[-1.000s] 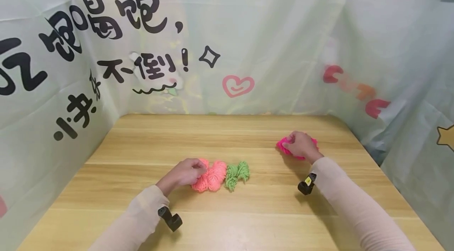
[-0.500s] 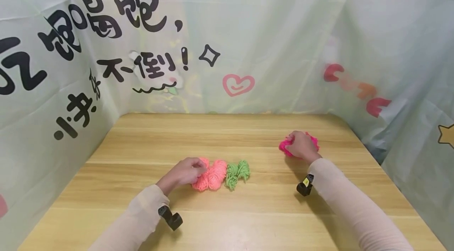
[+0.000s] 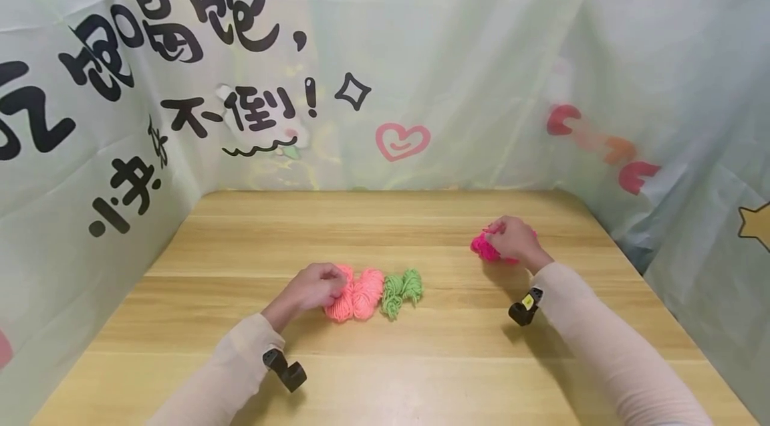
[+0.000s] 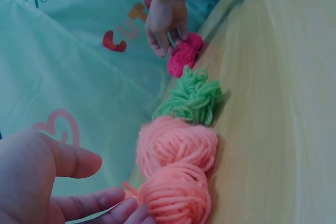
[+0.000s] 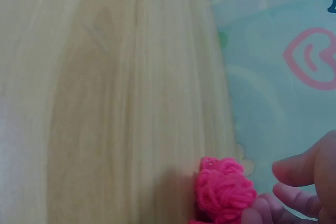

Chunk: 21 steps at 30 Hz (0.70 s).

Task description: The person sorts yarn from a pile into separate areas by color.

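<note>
In the head view a twisted bundle of coral yarn [image 3: 367, 293] lies left of centre on the table, with a smaller green yarn bundle [image 3: 402, 292] close against its right. My left hand [image 3: 317, 284] is over the coral bundle's left end. The left wrist view shows its thumb apart and fingertips [image 4: 118, 213] at the strands. Further back on the right, my right hand [image 3: 515, 239] covers part of a hot-pink yarn bundle [image 3: 484, 249]. The right wrist view shows relaxed fingers touching the pink yarn [image 5: 226, 190], thumb raised off it.
The wooden table [image 3: 385, 379] ends at a printed cloth backdrop [image 3: 457, 65] behind and at both sides. Black wrist cameras are strapped to both sleeves, the left camera [image 3: 285, 371] and the right camera [image 3: 525, 307].
My right hand has lifted slightly off the pink yarn, whose left end now shows more bunched. The left hand stays almost where it was. The head view tilts a little.
</note>
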Tool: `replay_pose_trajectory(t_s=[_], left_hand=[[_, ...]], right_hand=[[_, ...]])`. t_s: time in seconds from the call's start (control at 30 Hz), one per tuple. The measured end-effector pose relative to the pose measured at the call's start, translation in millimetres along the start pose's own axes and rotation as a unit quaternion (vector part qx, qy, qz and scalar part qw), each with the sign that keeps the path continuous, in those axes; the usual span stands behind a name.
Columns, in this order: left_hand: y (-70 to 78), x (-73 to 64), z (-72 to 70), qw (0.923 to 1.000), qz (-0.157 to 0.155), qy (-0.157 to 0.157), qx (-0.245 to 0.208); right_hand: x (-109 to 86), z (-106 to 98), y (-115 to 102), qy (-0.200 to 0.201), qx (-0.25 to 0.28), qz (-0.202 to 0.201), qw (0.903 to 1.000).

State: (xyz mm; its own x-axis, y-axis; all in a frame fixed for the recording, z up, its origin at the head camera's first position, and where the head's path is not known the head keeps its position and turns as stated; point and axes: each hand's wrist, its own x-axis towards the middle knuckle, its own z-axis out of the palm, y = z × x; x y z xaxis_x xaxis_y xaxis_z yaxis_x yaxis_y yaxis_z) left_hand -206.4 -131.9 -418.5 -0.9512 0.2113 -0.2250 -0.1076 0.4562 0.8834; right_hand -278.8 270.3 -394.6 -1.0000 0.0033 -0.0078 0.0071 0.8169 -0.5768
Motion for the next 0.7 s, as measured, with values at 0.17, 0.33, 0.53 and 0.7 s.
replay_pose_trajectory(t_s=[0.17, 0.33, 0.53, 0.7], left_hand=[[5.5, -2.2, 0.0, 0.9998, 0.007, -0.003, -0.017], [10.4, -3.4, -0.4, 0.9998, 0.01, -0.009, -0.013], [16.2, -4.0, -0.1, 0.9998, 0.016, -0.009, -0.006], [22.5, -2.8, 2.0, 0.9994, 0.034, 0.004, -0.005]], right_hand=[[-1.4, -5.7, -6.6, -0.037, 0.121, 0.035, 0.9913], [-5.2, -11.4, -15.5, -0.083, 0.229, 0.061, 0.9678], [-8.4, -13.3, -22.6, -0.123, 0.304, 0.091, 0.9402], [-9.7, -14.0, -26.2, -0.146, 0.32, 0.09, 0.9317]])
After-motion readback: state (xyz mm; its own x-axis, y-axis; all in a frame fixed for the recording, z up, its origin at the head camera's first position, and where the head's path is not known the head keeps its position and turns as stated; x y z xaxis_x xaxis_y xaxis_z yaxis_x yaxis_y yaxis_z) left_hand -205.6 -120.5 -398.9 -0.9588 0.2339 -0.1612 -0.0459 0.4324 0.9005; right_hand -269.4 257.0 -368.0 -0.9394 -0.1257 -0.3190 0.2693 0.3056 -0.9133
